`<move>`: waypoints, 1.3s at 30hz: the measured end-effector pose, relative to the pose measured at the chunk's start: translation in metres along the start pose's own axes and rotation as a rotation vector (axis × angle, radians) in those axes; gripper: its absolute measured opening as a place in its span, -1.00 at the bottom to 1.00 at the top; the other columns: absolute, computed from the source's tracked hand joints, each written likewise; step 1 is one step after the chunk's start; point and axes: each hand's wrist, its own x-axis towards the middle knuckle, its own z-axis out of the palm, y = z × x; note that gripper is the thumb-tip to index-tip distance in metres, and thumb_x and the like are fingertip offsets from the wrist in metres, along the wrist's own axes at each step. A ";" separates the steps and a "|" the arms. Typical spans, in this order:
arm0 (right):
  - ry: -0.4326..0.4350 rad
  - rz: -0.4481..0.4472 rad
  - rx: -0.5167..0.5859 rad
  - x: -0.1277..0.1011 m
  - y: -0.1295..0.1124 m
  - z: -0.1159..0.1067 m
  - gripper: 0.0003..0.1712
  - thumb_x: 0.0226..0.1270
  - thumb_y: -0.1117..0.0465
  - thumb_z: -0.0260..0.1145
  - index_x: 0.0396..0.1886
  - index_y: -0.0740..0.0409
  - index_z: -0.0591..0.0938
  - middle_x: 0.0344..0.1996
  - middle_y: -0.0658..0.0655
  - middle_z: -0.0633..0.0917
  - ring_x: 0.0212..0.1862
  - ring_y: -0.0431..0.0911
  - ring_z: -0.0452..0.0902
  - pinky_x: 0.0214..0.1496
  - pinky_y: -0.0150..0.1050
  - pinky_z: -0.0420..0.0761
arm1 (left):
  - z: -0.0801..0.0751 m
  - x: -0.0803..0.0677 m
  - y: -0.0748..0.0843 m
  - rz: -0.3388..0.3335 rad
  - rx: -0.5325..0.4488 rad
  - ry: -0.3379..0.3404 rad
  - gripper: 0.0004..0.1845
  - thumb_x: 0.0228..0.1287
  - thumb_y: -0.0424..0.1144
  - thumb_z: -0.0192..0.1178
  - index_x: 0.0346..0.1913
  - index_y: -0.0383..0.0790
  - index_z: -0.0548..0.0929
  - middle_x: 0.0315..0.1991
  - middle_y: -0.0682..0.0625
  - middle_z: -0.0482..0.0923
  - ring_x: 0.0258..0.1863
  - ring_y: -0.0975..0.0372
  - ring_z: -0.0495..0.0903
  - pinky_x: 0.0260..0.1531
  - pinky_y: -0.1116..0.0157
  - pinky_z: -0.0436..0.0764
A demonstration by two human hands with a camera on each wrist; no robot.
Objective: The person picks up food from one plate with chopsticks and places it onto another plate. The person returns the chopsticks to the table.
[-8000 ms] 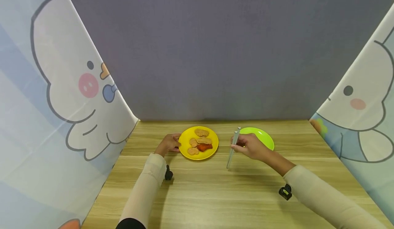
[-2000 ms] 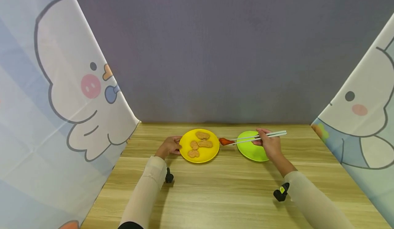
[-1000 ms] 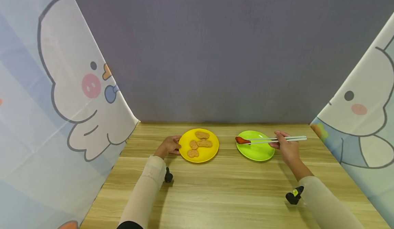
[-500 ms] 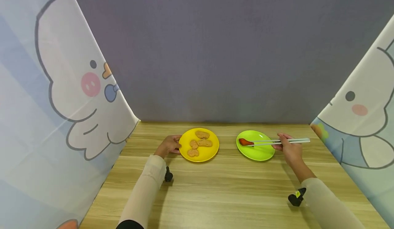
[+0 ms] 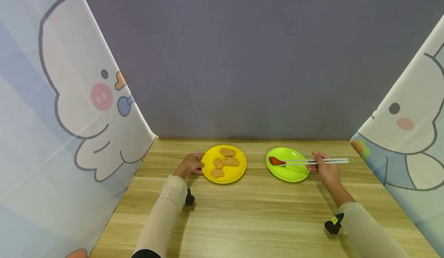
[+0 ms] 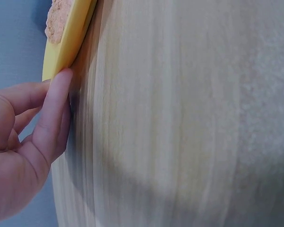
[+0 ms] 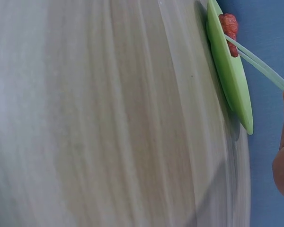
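Note:
My left hand [image 5: 191, 163] pinches the left rim of the yellow plate [image 5: 239, 173] between thumb and fingers, as the left wrist view confirms. Several tan fried chicken pieces [image 5: 230, 161] lie on that plate. To the right, my right hand [image 5: 328, 174] holds a pair of pale chopsticks [image 5: 339, 160] almost level over the green plate [image 5: 294, 176]. A reddish-brown drumstick [image 5: 276, 161] sits in the left part of the green plate, the chopstick tips on either side of its narrow end. The right wrist view shows the tips against the drumstick [image 7: 228, 29].
Both plates stand on a wood-grain table [image 5: 249, 219], side by side with a gap between them. A grey backdrop [image 5: 249, 69] rises behind the table. Cartoon-printed panels [image 5: 79, 107] flank it on both sides.
The drumstick has gone from the yellow plate to the green one, carried rightward by the chopsticks, then lowered. In the last half second the chopsticks barely shifted. My left hand has stayed put.

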 end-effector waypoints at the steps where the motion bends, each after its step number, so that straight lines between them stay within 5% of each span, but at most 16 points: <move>1: -0.013 -0.005 0.008 -0.002 -0.001 0.001 -0.78 0.57 0.31 0.12 -0.15 -0.03 0.68 -0.46 -0.15 0.79 -0.55 -0.20 0.75 -0.44 -0.36 0.77 | 0.000 0.000 0.000 0.000 0.001 0.002 -0.29 0.31 -0.60 0.21 0.50 -0.13 0.42 0.13 -0.28 0.50 -0.16 0.10 0.72 -0.30 0.21 0.83; 10: -0.084 -0.062 0.019 -0.003 -0.004 0.000 -0.63 0.59 0.33 0.08 -0.25 -0.17 0.72 -0.46 -0.08 0.78 -0.52 -0.18 0.76 -0.46 -0.35 0.77 | 0.000 -0.001 -0.001 -0.003 0.002 0.009 -0.30 0.32 -0.59 0.21 0.49 -0.13 0.42 0.11 -0.27 0.46 -0.18 0.11 0.70 -0.31 0.22 0.83; 21: -0.071 -0.084 0.070 0.008 0.000 0.000 -0.80 0.57 0.23 0.19 -0.17 -0.09 0.73 -0.46 -0.02 0.78 -0.51 -0.18 0.77 -0.47 -0.36 0.76 | 0.000 -0.002 0.000 0.002 -0.004 0.005 -0.29 0.32 -0.61 0.20 0.51 -0.15 0.40 0.06 -0.25 0.47 -0.23 0.13 0.70 -0.32 0.24 0.83; 39: -0.153 -0.054 0.019 0.006 0.000 0.055 -0.78 0.58 0.20 0.18 -0.22 -0.16 0.72 -0.46 -0.04 0.77 -0.48 -0.20 0.77 -0.51 -0.36 0.75 | 0.001 0.000 -0.002 0.013 -0.014 0.002 -0.29 0.30 -0.62 0.21 0.49 -0.19 0.41 0.03 -0.25 0.48 -0.27 0.13 0.71 -0.35 0.23 0.83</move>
